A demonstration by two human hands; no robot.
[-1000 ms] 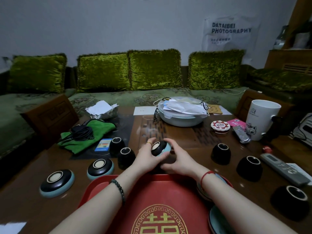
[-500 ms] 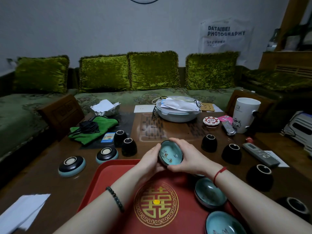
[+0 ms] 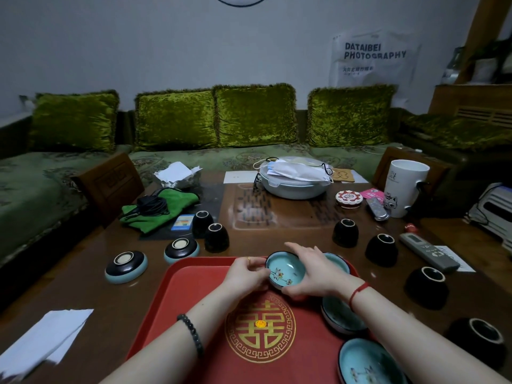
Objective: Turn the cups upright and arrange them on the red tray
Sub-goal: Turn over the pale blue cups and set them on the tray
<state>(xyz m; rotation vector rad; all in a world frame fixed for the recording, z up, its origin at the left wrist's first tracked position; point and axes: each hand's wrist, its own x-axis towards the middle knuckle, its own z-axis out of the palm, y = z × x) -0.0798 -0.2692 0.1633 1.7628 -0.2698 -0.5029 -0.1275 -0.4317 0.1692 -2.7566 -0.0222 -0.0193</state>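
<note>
Both my hands hold a shallow teal cup upright over the far part of the red tray; my left hand grips its left rim and my right hand its right side. Three more upright teal cups sit along the tray's right side, one behind my right hand, one under my wrist and one at the near corner. Upside-down shallow cups lie left of the tray. Upside-down tall black cups stand at the left and right.
A white mug, remote controls, a round tin and a covered white basin stand on the wooden table. A green cloth with a black cable lies at the left, white paper at the near left. A green sofa runs behind.
The cup was upside-down in my hands a second ago; it has been turned upright and brought down over the tray's far side. The camera has tilted down, showing more of the tray.
</note>
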